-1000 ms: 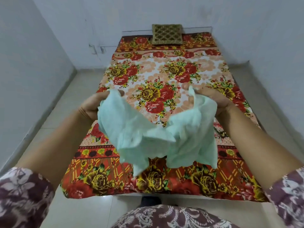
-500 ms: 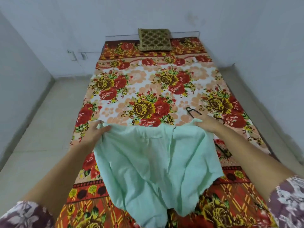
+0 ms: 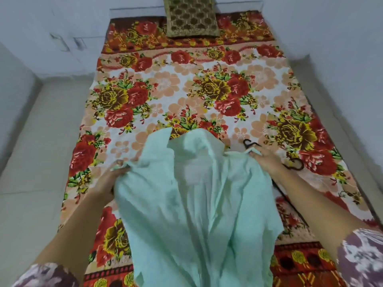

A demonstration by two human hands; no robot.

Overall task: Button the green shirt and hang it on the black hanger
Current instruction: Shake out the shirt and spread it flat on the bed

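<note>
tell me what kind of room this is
Probably a small bedroom: a floral-sheeted bed, a patterned cushion at its far end by the wall, and a green shirt held out over it.

Green shirt (image 3: 186,214) thin matt crinkled cloth; floral bedsheet (image 3: 186,83) matt printed fabric; cushion (image 3: 191,17) textured woven; hanger (image 3: 251,144) black, material unclear.

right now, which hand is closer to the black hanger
Right. The right hand grips the green shirt at its edge, just beside the black hanger hook. The left hand grips the opposite edge, across the shirt from it.
</note>
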